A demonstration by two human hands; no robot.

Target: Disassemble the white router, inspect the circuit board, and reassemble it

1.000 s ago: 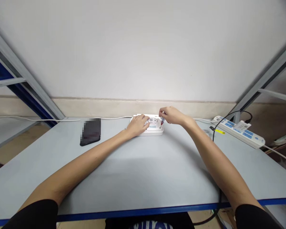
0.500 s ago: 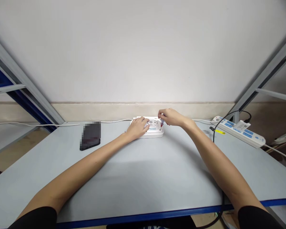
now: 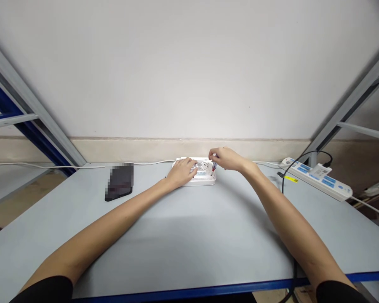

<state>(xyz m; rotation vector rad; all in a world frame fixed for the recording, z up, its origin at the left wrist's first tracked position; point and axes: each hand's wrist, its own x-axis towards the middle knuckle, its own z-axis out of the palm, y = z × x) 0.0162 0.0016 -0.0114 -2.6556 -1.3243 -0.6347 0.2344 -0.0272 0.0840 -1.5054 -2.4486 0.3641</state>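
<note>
Arms [image 3: 113,223] reach fwd, L hand [image 3: 180,172] palm-down w/ fingers [image 3: 189,163] loosely spread, R hand [image 3: 224,158] bent dn, fingers pinched.

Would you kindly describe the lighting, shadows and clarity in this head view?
In the head view, the wall is brightest mid-frame and dimmer toward the upper corners; also in the head view, a soft shadow lies on the table beside the right arm, the dark object at left is partly pixelated, and the tool in the right hand is too small to make out.
</note>
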